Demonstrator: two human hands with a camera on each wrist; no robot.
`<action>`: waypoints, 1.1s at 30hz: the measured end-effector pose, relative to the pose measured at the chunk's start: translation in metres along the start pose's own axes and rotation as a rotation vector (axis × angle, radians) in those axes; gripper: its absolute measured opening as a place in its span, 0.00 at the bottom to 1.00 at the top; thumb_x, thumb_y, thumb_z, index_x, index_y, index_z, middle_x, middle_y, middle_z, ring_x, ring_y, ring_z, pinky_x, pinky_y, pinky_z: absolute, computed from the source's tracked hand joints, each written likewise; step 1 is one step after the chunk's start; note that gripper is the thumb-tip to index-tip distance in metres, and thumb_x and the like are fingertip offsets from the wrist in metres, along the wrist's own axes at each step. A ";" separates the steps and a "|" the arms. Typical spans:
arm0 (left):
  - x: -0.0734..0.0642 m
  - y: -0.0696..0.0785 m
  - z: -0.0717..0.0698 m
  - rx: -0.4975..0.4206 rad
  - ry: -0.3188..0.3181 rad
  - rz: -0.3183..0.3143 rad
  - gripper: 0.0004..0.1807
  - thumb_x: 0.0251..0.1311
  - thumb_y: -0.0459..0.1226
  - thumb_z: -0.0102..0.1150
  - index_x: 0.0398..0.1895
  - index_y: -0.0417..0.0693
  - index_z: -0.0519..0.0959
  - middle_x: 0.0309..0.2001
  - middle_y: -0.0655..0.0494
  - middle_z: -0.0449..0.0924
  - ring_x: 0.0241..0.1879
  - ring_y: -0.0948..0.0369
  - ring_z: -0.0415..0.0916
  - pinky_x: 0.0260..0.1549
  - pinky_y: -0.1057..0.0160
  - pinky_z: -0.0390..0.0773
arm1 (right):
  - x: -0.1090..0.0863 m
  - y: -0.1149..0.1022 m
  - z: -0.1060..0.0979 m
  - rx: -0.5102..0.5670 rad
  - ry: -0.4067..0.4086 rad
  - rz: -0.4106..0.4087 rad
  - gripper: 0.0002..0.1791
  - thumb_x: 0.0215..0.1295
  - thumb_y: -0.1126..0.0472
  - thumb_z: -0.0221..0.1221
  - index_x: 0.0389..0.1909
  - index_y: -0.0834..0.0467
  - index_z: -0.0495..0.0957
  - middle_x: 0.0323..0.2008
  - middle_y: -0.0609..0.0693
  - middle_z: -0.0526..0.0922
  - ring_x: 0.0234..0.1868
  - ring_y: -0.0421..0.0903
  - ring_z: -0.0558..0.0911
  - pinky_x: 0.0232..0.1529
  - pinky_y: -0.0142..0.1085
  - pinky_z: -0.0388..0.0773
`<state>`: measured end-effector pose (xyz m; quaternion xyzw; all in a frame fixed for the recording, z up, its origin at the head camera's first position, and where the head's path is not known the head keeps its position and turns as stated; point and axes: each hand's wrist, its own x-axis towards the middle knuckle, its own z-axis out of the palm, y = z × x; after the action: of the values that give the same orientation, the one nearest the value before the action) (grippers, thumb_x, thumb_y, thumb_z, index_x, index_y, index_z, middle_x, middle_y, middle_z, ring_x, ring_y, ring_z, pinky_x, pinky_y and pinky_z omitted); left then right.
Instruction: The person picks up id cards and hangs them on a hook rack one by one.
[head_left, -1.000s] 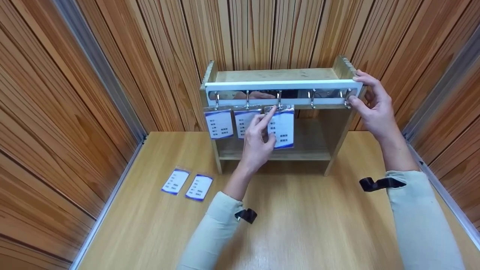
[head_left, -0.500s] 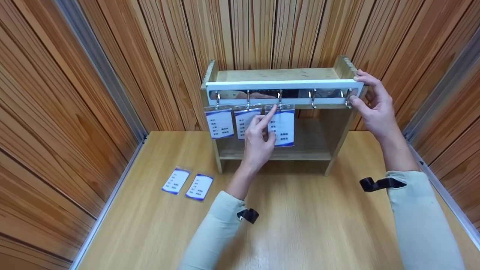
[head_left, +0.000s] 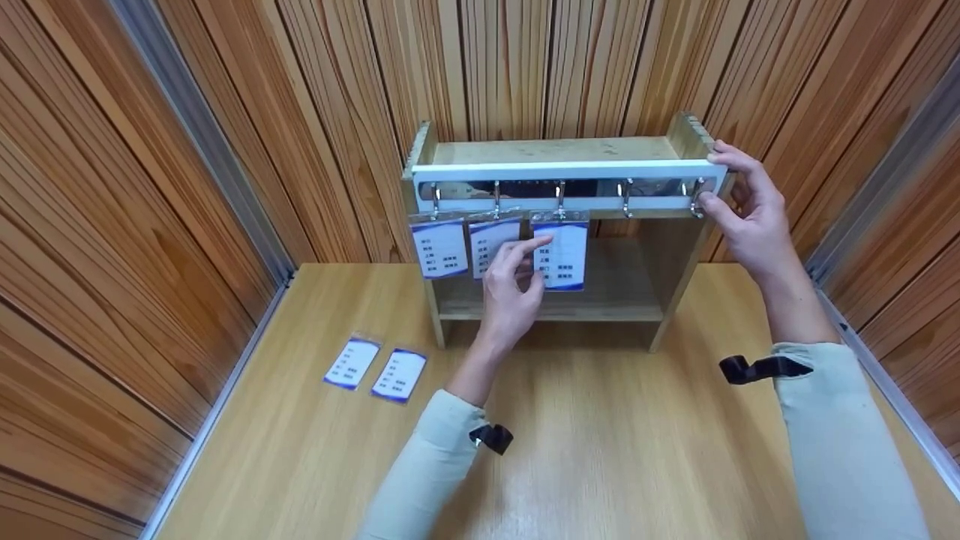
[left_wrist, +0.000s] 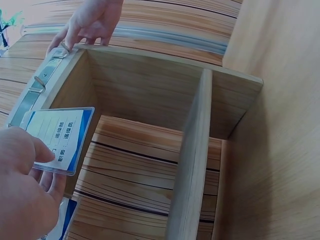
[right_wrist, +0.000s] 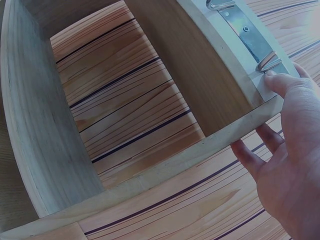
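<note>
A clear-sleeved name badge (head_left: 564, 262) hangs below the middle hook of a white hook rail (head_left: 525, 171). My left hand (head_left: 514, 289) is at its left edge: in the left wrist view the thumb (left_wrist: 44, 151) lies over its front and other fingers pass behind it. In the head view the index finger stretches across its upper part. Two more badges hang to the left, one (head_left: 439, 251) at the end hook and one (head_left: 480, 238) partly covered by my left hand. My right hand (head_left: 754, 210) grips the rail's right end, thumb in front beside the last hook (right_wrist: 269, 62).
The rail runs along the top front of a wooden shelf unit (head_left: 667, 277) standing on the table (head_left: 600, 435). Two badges, one (head_left: 351, 363) left of the other (head_left: 399, 375), lie flat on the table at the left. Wood-panelled walls (head_left: 337, 112) enclose the table.
My left index finger has come down from the middle hook onto the badge's upper part, and the hand has shifted slightly left. The badge's lower edge sits slightly higher. My right hand stays put.
</note>
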<state>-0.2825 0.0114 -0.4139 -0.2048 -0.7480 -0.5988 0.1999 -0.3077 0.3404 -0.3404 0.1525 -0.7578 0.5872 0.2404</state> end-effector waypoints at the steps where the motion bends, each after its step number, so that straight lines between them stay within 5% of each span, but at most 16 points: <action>1: 0.000 0.000 0.000 -0.004 0.001 -0.002 0.26 0.74 0.22 0.59 0.71 0.47 0.85 0.63 0.43 0.83 0.59 0.51 0.85 0.66 0.60 0.89 | 0.000 0.000 0.000 0.001 -0.001 0.000 0.27 0.83 0.68 0.59 0.78 0.54 0.74 0.88 0.48 0.66 0.89 0.55 0.63 0.91 0.53 0.64; 7: -0.003 -0.003 -0.001 -0.022 -0.009 0.001 0.25 0.75 0.24 0.60 0.71 0.47 0.84 0.64 0.42 0.83 0.60 0.50 0.85 0.67 0.58 0.88 | -0.001 0.001 -0.001 0.000 -0.003 0.010 0.27 0.83 0.68 0.59 0.78 0.54 0.74 0.88 0.48 0.66 0.88 0.55 0.66 0.87 0.51 0.70; 24: -0.014 -0.011 -0.006 -0.044 -0.057 -0.024 0.24 0.73 0.28 0.67 0.70 0.48 0.85 0.66 0.44 0.84 0.64 0.47 0.86 0.68 0.54 0.88 | -0.001 0.001 -0.002 0.011 -0.003 0.015 0.27 0.83 0.68 0.59 0.78 0.53 0.74 0.89 0.49 0.64 0.91 0.56 0.61 0.92 0.57 0.59; 33: -0.022 -0.017 -0.011 -0.077 -0.064 -0.071 0.21 0.73 0.29 0.67 0.67 0.47 0.86 0.65 0.45 0.85 0.63 0.49 0.88 0.67 0.54 0.89 | 0.000 -0.001 -0.001 0.058 -0.004 0.004 0.26 0.82 0.69 0.60 0.77 0.56 0.75 0.88 0.49 0.65 0.90 0.55 0.64 0.91 0.56 0.63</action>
<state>-0.2726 -0.0042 -0.4376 -0.2048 -0.7373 -0.6269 0.1466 -0.3071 0.3411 -0.3399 0.1589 -0.7411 0.6091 0.2334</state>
